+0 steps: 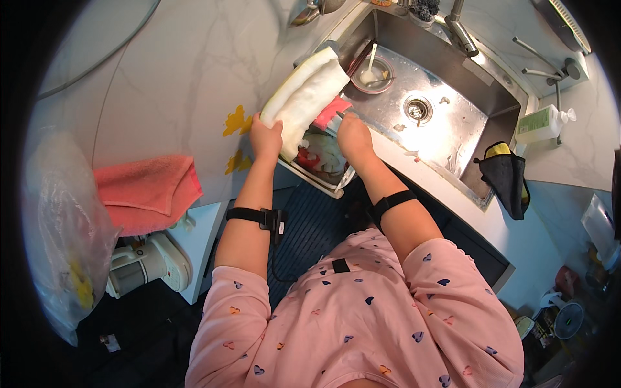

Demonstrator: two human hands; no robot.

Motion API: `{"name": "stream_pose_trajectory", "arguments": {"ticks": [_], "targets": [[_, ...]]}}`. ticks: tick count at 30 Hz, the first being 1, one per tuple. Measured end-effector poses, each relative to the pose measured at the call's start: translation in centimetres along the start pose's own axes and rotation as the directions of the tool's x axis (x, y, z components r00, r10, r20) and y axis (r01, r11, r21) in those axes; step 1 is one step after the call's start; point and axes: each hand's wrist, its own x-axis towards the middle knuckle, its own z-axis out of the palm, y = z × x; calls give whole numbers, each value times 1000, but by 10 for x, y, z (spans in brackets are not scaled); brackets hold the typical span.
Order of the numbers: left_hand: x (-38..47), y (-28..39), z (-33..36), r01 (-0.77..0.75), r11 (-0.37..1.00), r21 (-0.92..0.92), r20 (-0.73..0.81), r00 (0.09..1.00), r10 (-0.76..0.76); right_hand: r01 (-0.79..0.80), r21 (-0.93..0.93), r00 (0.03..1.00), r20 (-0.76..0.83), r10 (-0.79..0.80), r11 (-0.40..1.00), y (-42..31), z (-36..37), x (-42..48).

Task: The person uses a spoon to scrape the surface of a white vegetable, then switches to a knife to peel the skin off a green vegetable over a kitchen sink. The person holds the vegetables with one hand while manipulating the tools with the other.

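A long, thick piece of winter melon with white flesh and a thin green rind lies slanted over the counter edge and a scrap bin. My left hand grips its lower left side, thumb on the flesh. My right hand is closed in a fist beside the melon, around a slim utensil. Only the utensil's dark end shows clearly, so its kind cannot be told. Beneath both hands is the scrap bin, holding pale peelings and red scraps. A pink cloth lies between the melon and my right hand.
The steel sink holds a bowl with a white spoon. A faucet reaches over it. A black-and-yellow cloth hangs on its right edge. At left are a coral towel and a plastic bag.
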Motion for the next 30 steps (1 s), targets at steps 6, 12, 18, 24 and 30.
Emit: {"name": "stream_pose_trajectory", "arguments": {"ticks": [6, 12, 18, 24, 30], "targets": [[1, 2, 1, -10, 1000, -29, -2, 1000, 10, 229, -162, 930, 329, -166, 960, -12, 23, -22], [4, -3, 2, -37, 997, -71, 13, 999, 38, 216, 98, 960, 162, -230, 971, -8, 31, -19], [7, -9, 6, -33, 998, -62, -4, 999, 33, 340, 85, 897, 270, -351, 936, -4, 51, -40], [7, -11, 7, -30, 995, -98, -2, 1000, 30, 300, 104, 936, 160, -313, 948, 9, 58, -47], [6, -11, 5, -22, 992, -124, -4, 1000, 22, 119, -145, 844, 536, -23, 982, 17, 39, -37]]}}
